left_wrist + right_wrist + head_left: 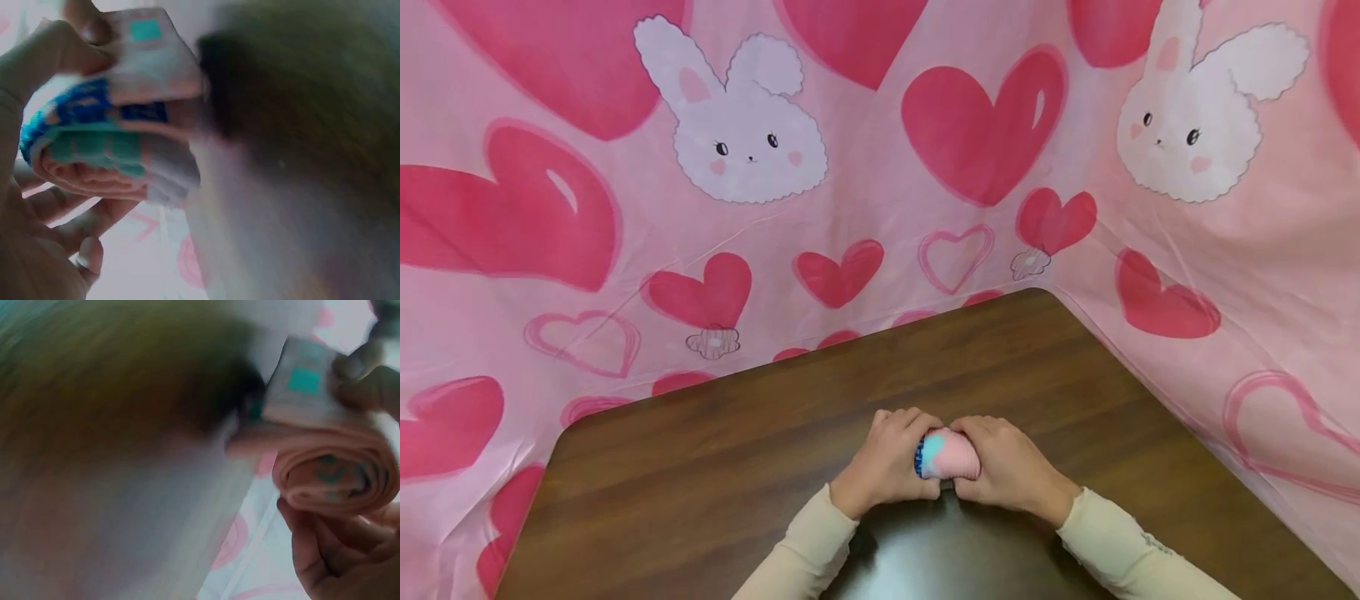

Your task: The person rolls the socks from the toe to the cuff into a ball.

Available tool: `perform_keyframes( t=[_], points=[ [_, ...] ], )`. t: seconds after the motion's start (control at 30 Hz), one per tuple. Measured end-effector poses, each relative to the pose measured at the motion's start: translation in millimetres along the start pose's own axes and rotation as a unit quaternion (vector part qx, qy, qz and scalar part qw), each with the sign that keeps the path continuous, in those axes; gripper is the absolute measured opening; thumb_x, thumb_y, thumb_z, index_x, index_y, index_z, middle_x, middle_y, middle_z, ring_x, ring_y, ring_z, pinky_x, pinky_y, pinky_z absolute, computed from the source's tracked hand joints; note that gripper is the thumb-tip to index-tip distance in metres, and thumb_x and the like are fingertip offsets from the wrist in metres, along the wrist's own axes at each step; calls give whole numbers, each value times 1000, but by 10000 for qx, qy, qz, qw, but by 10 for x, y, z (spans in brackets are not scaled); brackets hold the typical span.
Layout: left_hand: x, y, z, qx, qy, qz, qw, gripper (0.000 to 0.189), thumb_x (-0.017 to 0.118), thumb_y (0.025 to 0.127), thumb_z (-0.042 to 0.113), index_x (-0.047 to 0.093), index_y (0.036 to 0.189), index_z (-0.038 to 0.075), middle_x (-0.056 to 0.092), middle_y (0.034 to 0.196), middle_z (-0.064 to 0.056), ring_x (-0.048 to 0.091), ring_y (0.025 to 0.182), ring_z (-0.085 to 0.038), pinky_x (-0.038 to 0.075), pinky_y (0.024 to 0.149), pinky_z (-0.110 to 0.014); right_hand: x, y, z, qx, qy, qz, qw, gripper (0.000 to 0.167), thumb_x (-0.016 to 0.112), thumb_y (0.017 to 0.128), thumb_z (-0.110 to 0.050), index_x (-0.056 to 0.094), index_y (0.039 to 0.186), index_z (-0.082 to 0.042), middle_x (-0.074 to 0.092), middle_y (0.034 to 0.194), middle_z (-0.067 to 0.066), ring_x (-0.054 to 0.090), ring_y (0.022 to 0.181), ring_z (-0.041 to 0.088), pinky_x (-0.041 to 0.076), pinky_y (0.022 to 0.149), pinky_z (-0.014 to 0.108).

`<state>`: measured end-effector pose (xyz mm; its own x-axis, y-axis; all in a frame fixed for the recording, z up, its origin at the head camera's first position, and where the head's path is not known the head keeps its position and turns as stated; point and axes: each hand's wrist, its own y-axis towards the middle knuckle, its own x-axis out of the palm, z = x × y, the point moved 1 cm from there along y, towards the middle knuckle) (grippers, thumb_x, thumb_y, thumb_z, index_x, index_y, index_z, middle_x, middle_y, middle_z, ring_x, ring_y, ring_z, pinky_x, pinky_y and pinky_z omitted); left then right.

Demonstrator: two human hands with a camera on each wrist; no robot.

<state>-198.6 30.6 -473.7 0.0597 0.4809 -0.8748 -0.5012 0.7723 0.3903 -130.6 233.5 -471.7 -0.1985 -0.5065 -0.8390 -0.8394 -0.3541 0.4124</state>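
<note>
- Head view: left hand (891,458) clamped on left end of patterned fabric roll (955,456); blue band shows at that end.
- Right hand (1009,467) clamped on right end; fingers far side, thumbs near side, both hands alike.
- Two-ended grip looks chosen to stop the coil unwinding and hold it level.
- Roll sits between the hands, over the wooden table (715,467), near the person; cannot tell if it touches the tabletop.
- Wrist views: coiled layers face out at each end, flat flap (153,59) on one side, thumb pressing it, probably to pin it against the coil.
</note>
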Motion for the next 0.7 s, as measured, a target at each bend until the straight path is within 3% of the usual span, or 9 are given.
perform_keyframes(
  t=[0.1, 0.17, 0.23, 0.33, 0.43, 0.5, 0.57, 0.63, 0.7],
  points=[
    [-60, -7, -5, -292, -680, 54, 9972, 65, 88, 64, 46, 64, 117, 17, 65, 107, 9, 58, 91, -4, 36, 77, -31, -98, 46, 11, 540, 1024, -310, 9928, 65, 88, 69, -29, 59, 122, -6, 66, 101, -1, 59, 79, 10, 55, 69, 32],
    [-84, -10, -9, -546, -1311, -20, 9899, 60, 85, 67, 43, 65, 117, 16, 66, 102, 10, 57, 83, -2, 40, 74, -27, -145, 71, 29, 826, 1613, -507, 9821, 64, 87, 73, -27, 57, 125, -6, 65, 99, -2, 59, 77, 11, 54, 66, 29],
    [-108, -14, -6, -825, -2038, -129, 9754, 54, 83, 72, 38, 65, 117, 15, 66, 95, 8, 57, 75, -3, 46, 69, -23, -174, 88, 48, 1050, 2193, -643, 9679, 60, 84, 77, -23, 56, 126, -4, 64, 99, 0, 59, 79, 15, 53, 65, 29],
    [-135, -22, 2, -1336, -2976, -274, 9449, 46, 81, 78, 34, 66, 116, 14, 65, 86, 6, 58, 68, -6, 52, 55, -25, -190, 105, 68, 1365, 2889, -771, 9444, 52, 80, 82, -20, 55, 126, -4, 62, 101, 5, 58, 83, 21, 54, 66, 31],
    [-152, -30, 13, -1837, -3500, -340, 9179, 39, 79, 81, 34, 67, 113, 14, 65, 84, 4, 58, 68, -9, 52, 57, -27, -187, 122, 65, 1594, 3414, -820, 9227, 45, 74, 87, -18, 54, 124, -2, 61, 100, 9, 59, 83, 24, 54, 67, 32],
    [-144, -32, 26, -2233, -4005, -309, 8881, 36, 78, 83, 32, 68, 110, 10, 65, 86, 1, 59, 72, -11, 51, 61, -27, -184, 133, 57, 1758, 3812, -822, 9039, 42, 70, 91, -18, 52, 124, 1, 63, 98, 12, 61, 81, 24, 55, 67, 31],
    [-122, -42, 42, -2628, -4543, -208, 8510, 33, 76, 85, 29, 68, 107, 5, 65, 87, -2, 59, 74, -13, 50, 64, -28, -184, 133, 46, 1911, 4305, -723, 8792, 41, 66, 95, -18, 49, 125, 4, 66, 98, 15, 65, 80, 24, 55, 68, 32],
    [-92, -59, 55, -2997, -5162, -53, 8023, 33, 73, 89, 28, 68, 106, 1, 66, 89, -4, 60, 77, -14, 51, 68, -29, -188, 115, 29, 2083, 4764, -536, 8525, 42, 60, 99, -20, 45, 130, 5, 66, 102, 16, 66, 84, 23, 55, 72, 32],
    [-74, -78, 69, -3253, -5632, 158, 7595, 33, 70, 91, 28, 67, 106, -2, 66, 89, -5, 61, 76, -14, 51, 68, -28, -189, 84, 4, 2142, 5053, -283, 8355, 44, 57, 101, -19, 42, 134, 5, 67, 106, 16, 66, 87, 22, 54, 74, 32]
  ],
)
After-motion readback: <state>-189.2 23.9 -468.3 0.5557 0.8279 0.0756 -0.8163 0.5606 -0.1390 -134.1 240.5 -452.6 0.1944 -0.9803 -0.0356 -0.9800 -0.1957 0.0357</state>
